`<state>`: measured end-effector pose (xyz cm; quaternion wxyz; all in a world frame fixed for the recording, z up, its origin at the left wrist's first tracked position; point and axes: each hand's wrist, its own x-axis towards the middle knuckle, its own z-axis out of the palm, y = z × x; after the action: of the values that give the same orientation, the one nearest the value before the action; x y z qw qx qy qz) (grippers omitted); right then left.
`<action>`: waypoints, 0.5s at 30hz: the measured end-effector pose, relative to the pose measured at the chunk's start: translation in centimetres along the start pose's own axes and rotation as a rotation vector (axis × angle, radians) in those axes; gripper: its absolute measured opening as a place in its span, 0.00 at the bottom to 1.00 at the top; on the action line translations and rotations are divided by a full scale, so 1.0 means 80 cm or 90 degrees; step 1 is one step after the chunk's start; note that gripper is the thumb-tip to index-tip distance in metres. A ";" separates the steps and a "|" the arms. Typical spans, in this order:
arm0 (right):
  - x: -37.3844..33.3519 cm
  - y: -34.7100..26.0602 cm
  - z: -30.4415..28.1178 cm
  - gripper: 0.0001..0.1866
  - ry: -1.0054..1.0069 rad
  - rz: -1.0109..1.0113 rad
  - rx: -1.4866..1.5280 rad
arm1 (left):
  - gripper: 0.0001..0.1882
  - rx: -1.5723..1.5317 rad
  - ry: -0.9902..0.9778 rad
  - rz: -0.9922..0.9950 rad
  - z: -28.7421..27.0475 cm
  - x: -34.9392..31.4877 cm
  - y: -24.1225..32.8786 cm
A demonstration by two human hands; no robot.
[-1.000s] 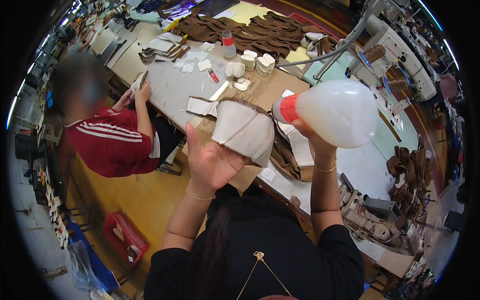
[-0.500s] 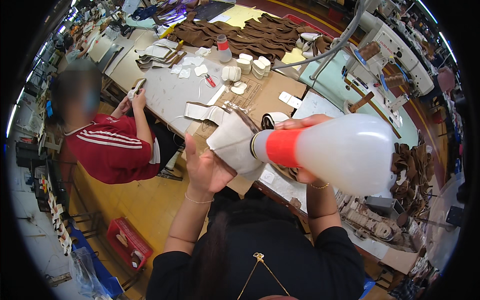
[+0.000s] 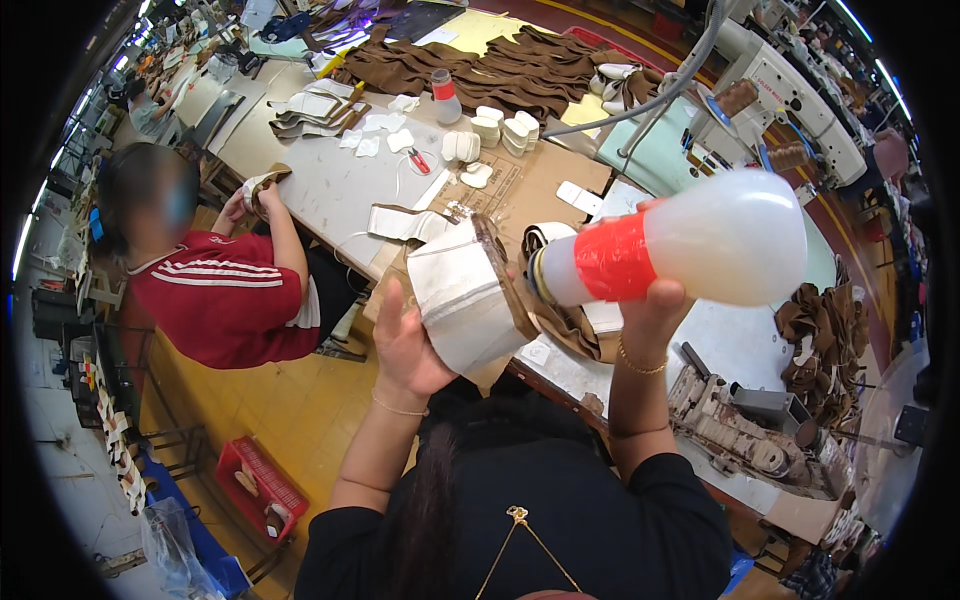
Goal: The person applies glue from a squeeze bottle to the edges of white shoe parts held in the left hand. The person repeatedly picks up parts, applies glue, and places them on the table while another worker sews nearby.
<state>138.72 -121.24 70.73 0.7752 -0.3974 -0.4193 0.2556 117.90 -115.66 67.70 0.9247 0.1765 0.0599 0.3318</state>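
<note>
My left hand (image 3: 408, 345) supports a white-lined piece with a brown edge (image 3: 460, 295), which looks like cut leather or fabric. Its thumb stands up along the left side, and the other fingers are behind the piece. A translucent white bottle with a red taped neck (image 3: 725, 240) is gripped in my right hand (image 3: 655, 305). The bottle lies tilted, its narrow end pointing left at the piece's brown edge; I cannot tell whether the tip touches. Behind the piece, a white-lined strip (image 3: 400, 222) lies on the cardboard.
Stacks of white pads (image 3: 462, 146), a second red-banded bottle (image 3: 445, 98) and red-handled snips (image 3: 418, 160) lie on the table. Brown strips (image 3: 480, 70) cover its far end. A sewing machine (image 3: 805, 105) stands right. A person in red (image 3: 225, 295) works at left.
The bottle has shifted right and up, and its narrow end now meets the piece's right edge. The piece has turned, showing more of its white face and brown border.
</note>
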 end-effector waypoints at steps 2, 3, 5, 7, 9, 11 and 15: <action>-0.011 0.004 0.014 0.44 -0.093 0.039 0.164 | 0.40 0.014 0.019 0.021 -0.010 -0.008 -0.004; -0.011 0.018 0.009 0.43 -0.172 0.002 0.135 | 0.36 -0.012 0.004 0.034 -0.007 -0.010 -0.006; -0.006 0.021 -0.004 0.42 -0.250 -0.056 -0.059 | 0.35 0.066 0.055 0.063 -0.003 -0.012 -0.004; -0.006 0.010 -0.003 0.42 -0.180 -0.015 -0.099 | 0.35 0.141 0.085 0.082 -0.003 -0.013 -0.003; -0.007 0.009 0.008 0.43 -0.184 0.017 0.134 | 0.36 0.211 0.093 0.091 -0.005 -0.016 -0.005; -0.009 0.009 0.013 0.44 -0.197 0.031 0.203 | 0.36 0.210 0.076 0.092 -0.005 -0.018 -0.006; 0.001 0.014 0.010 0.42 -0.243 -0.175 -0.319 | 0.36 0.202 0.071 0.061 0.000 -0.020 -0.003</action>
<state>138.05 -120.21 70.10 0.5881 -0.4607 -0.6560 0.1076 116.78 -116.84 67.62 0.8636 0.3042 0.1546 0.3711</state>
